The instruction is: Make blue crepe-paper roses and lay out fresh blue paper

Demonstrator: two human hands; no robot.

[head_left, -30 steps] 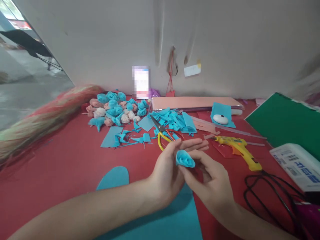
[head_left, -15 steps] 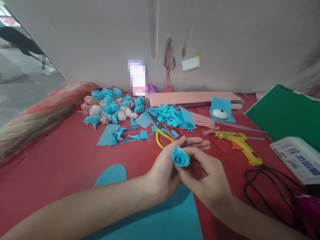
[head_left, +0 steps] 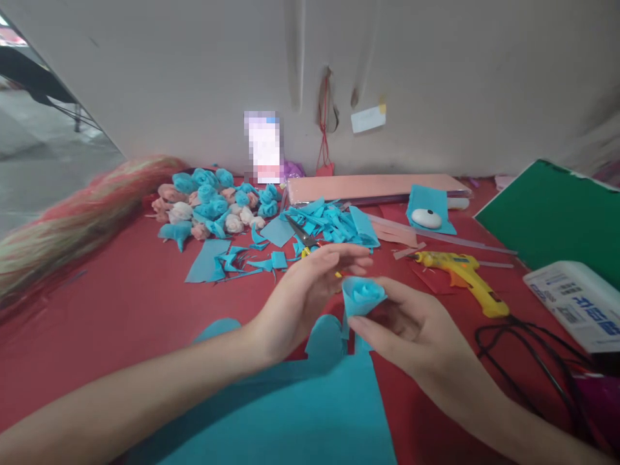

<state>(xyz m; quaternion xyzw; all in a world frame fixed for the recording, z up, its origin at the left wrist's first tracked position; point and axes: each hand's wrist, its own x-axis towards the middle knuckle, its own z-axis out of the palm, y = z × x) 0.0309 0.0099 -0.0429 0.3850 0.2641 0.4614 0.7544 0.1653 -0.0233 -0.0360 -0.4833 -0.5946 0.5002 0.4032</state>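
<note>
- Pinched between thumb and fingers of the right hand point(head_left: 419, 323): one blue crepe-paper rose point(head_left: 364, 297), bloom uppermost, raised over the table to the near left of the yellow hot-glue gun point(head_left: 462, 274).
- Extended, fingers loosely curved, farther left of the glue gun: the left hand point(head_left: 300, 294), apparently clear of the rose and holding nothing visible.
- Well advanced on this bloom, judging by its coiled petals; whether fixed at the base, impossible to tell.
- Done, by the look of it: a heap of roses point(head_left: 208, 205) to the far left of the glue gun, in blue, peach and white, roughly two dozen, too overlapped for an exact count.
- Left to work, presumably: one large blue sheet point(head_left: 290, 407), nearer the camera than the glue gun, and two rounded blue pieces point(head_left: 325, 336) visible to its left.
- Also counted: one pair of scissors point(head_left: 300, 229) amid uncountable blue scraps point(head_left: 329, 223), left of the glue gun; one green board point(head_left: 562, 226) and one white box point(head_left: 574, 303), right of it.
</note>
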